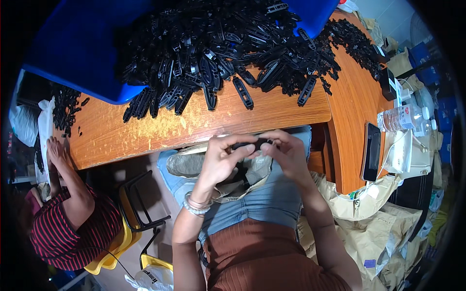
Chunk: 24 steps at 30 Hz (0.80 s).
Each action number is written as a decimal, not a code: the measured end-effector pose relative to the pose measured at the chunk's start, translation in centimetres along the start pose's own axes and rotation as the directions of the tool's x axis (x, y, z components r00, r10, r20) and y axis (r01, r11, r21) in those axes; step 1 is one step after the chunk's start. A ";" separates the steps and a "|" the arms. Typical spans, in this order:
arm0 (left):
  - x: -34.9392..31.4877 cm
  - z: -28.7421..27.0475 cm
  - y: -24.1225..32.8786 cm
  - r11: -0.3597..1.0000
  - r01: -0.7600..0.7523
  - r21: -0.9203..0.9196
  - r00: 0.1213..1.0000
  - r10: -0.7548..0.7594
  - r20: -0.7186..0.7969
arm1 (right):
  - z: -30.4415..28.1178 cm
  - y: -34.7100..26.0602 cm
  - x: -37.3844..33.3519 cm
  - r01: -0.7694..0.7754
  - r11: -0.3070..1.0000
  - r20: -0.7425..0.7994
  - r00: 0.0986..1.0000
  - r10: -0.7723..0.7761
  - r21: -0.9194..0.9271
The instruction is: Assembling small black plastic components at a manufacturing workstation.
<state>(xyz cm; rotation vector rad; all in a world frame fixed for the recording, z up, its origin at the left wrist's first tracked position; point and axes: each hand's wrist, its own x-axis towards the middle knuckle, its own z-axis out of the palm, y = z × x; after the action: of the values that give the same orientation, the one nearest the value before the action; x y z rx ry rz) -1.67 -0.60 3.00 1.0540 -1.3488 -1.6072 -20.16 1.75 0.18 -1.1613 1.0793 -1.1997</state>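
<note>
Over my lap, just off the table's front edge, my left hand (221, 160) and my right hand (287, 153) are close together. Between their pinched fingertips is a small black plastic part (258, 143), partly covered by the fingers. Beneath the hands an open bag with a grey lining (259, 169) rests on my thighs, with some black pieces in it. On the table in front lies a large heap of long black plastic parts (208, 63). A few single parts (242, 92) lie at its near side.
A blue bin (73, 53) lies tipped behind the heap. Small black pieces (357, 43) cover the far right. A phone (372, 150) and plastic bottles (403, 119) stand near paper bags (359, 199). At the left sits another person in a striped top (73, 233), beside a chair (141, 203).
</note>
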 end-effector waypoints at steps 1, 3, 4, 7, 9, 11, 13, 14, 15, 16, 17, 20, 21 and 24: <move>-0.1 -0.7 -0.1 0.996 -0.001 0.085 0.998 -0.004 0.066 | -0.5 0.3 -0.2 0.002 0.998 0.076 0.997 0.004 -0.070; 0.0 -2.7 -0.5 0.919 0.005 0.395 0.983 -0.076 0.166 | -1.2 0.3 -0.3 0.009 0.990 0.151 0.989 0.012 -0.138; 0.0 -2.9 -0.1 0.890 -0.109 0.443 0.986 0.040 0.162 | -1.4 0.0 -0.3 0.089 0.967 0.261 0.965 -0.025 -0.239; 1.5 -2.0 1.6 0.830 -0.220 0.512 0.975 0.199 0.095 | -2.3 -1.3 1.4 0.228 0.895 0.337 0.937 -0.094 -0.384; 3.9 -0.8 1.7 0.814 -0.222 0.537 0.969 0.247 0.027 | -3.8 -1.2 4.0 0.452 0.320 0.152 0.742 -0.654 -0.833; 7.0 0.3 0.8 0.590 -0.459 0.664 0.809 0.586 0.038 | -4.6 -2.0 6.1 0.199 0.099 0.083 0.741 -0.667 -0.975; 9.9 1.7 0.5 0.400 -0.505 0.765 0.714 0.691 0.110 | -5.3 -1.7 7.3 0.156 0.067 0.076 0.758 -0.648 -0.985; 11.2 2.6 0.3 0.408 -0.499 0.765 0.717 0.690 0.100 | -5.4 -1.4 7.7 0.114 0.040 0.064 0.779 -0.624 -0.993; 12.2 3.0 0.1 0.335 -0.509 0.793 0.678 0.724 0.129 | -5.3 -1.2 7.8 0.119 0.038 0.069 0.775 -0.629 -0.992; 12.9 3.5 0.1 0.316 -0.491 0.812 0.693 0.707 0.144 | -5.3 -0.9 7.8 0.145 0.064 0.072 0.768 -0.637 -0.987; 13.3 3.8 -0.1 0.295 -0.471 0.831 0.708 0.688 0.157 | -5.3 -0.8 7.9 0.173 0.090 0.074 0.761 -0.644 -0.981; 13.4 3.6 -0.7 0.270 -0.437 0.858 0.740 0.650 0.173 | -5.1 -0.3 7.6 0.296 0.131 0.141 0.741 -0.657 -0.946; 13.1 3.3 -1.1 0.268 -0.437 0.859 0.742 0.647 0.175 | -4.9 0.0 7.4 0.364 0.166 0.170 0.731 -0.661 -0.917; 11.2 2.7 -1.7 0.340 -0.442 0.830 0.780 0.603 0.168 | -4.3 0.5 6.7 0.410 0.177 0.206 0.731 -0.651 -0.895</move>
<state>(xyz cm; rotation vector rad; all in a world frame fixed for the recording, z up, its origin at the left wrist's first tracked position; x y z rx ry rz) -8.26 -9.83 0.27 1.0404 -2.1412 -0.2643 -23.90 -5.29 -0.75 -2.5370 1.6777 -1.2714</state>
